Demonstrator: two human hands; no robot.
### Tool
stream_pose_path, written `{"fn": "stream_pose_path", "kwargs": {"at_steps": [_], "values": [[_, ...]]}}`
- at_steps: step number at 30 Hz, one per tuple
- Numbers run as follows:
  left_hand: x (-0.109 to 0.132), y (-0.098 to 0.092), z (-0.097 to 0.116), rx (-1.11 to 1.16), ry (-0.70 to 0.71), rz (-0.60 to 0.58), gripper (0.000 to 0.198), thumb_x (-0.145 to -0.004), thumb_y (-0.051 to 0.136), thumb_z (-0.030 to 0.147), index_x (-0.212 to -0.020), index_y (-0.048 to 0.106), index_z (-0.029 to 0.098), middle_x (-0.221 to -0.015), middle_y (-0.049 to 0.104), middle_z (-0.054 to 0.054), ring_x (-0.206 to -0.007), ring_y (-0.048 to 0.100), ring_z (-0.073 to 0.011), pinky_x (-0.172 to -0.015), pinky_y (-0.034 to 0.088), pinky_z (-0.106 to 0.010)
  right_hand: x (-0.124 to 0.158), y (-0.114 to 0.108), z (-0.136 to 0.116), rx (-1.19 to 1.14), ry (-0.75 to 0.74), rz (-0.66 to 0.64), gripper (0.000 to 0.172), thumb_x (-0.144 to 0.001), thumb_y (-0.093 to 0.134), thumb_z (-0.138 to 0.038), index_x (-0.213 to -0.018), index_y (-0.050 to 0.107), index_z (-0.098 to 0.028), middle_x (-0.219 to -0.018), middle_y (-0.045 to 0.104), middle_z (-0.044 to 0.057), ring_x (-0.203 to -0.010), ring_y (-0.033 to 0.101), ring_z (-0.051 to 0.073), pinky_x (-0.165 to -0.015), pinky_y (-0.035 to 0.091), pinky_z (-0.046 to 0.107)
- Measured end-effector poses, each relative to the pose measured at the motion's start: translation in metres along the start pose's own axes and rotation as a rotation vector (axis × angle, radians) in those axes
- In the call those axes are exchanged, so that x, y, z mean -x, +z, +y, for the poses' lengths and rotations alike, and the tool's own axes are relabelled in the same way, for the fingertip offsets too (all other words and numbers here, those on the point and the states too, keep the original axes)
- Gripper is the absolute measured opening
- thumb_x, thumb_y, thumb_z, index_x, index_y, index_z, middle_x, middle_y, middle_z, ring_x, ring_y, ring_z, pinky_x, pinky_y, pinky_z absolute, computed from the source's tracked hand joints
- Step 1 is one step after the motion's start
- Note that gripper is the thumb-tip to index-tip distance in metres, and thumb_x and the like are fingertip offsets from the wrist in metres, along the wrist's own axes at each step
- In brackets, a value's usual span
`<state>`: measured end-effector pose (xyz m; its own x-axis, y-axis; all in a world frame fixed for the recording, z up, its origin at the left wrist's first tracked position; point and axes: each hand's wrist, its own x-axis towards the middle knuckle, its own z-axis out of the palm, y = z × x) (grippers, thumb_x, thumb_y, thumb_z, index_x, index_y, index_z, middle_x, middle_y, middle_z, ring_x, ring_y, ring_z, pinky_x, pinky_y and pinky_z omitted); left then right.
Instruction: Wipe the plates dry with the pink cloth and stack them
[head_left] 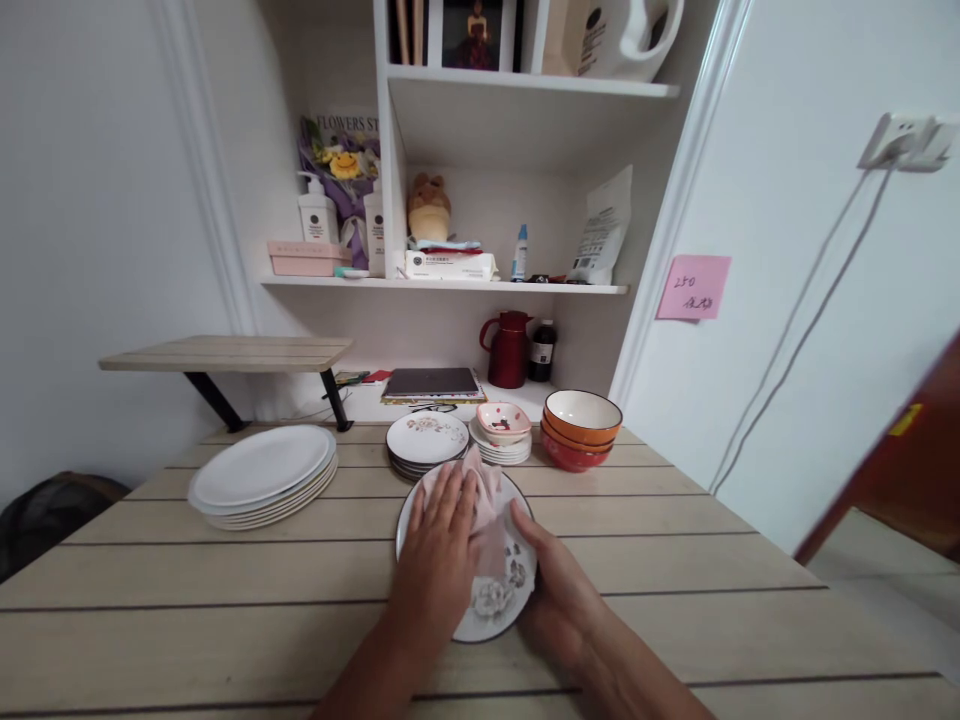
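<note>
A white plate with a dark rim and grey flower print is tilted up in front of me over the table. Pressed against its face is a pink cloth, with my left hand on top, fingers together and fairly straight. My right hand grips the plate's right edge, thumb on the front and the other fingers hidden behind. Just beyond stands a stack of dark-rimmed flowered plates.
Large white oval plates are stacked at left. Further right are small plates under a strawberry-print dish, and orange and red bowls. Behind lie a laptop and a red jug. A raised wooden shelf overhangs the left.
</note>
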<state>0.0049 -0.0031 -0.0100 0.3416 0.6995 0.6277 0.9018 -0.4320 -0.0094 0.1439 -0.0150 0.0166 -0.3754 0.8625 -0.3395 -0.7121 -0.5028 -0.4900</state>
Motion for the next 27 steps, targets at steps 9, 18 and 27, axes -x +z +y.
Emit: {"fn": "stream_pose_path", "kwargs": {"at_steps": [9, 18, 27], "values": [[0.001, -0.007, 0.016, 0.120, 0.299, -0.116, 0.066, -0.091, 0.052, 0.027, -0.150, 0.022, 0.024, -0.155, 0.033, -0.004, -0.144, 0.024, -0.0209, -0.117, 0.027, -0.047, -0.002, -0.010, -0.029, -0.020, -0.074, 0.051, 0.033, -0.088, 0.059, -0.039, -0.098, 0.069, -0.010, -0.084, 0.076, 0.011, -0.083, 0.072, 0.022, -0.087, 0.052, 0.035], [-0.002, -0.009, 0.001, 0.033, 0.145, 0.017, 0.072, -0.085, 0.058, 0.014, -0.148, 0.027, 0.027, -0.155, 0.031, -0.012, -0.143, 0.027, -0.0304, -0.110, 0.032, -0.060, 0.000, -0.007, -0.027, 0.034, -0.080, 0.081, 0.046, -0.087, 0.057, -0.046, -0.118, 0.063, -0.012, -0.096, 0.076, 0.011, -0.084, 0.070, 0.024, -0.089, 0.048, 0.040], [0.000, -0.010, 0.009, 0.247, 0.158, 0.221, 0.039, -0.088, 0.055, 0.015, -0.127, 0.053, 0.020, -0.145, 0.044, -0.014, -0.137, 0.039, -0.0259, -0.108, 0.044, -0.046, 0.002, -0.006, -0.032, -0.029, -0.084, 0.049, 0.040, -0.091, 0.052, -0.043, -0.108, 0.066, -0.009, -0.089, 0.076, 0.012, -0.074, 0.070, 0.021, -0.073, 0.053, 0.034]]}}
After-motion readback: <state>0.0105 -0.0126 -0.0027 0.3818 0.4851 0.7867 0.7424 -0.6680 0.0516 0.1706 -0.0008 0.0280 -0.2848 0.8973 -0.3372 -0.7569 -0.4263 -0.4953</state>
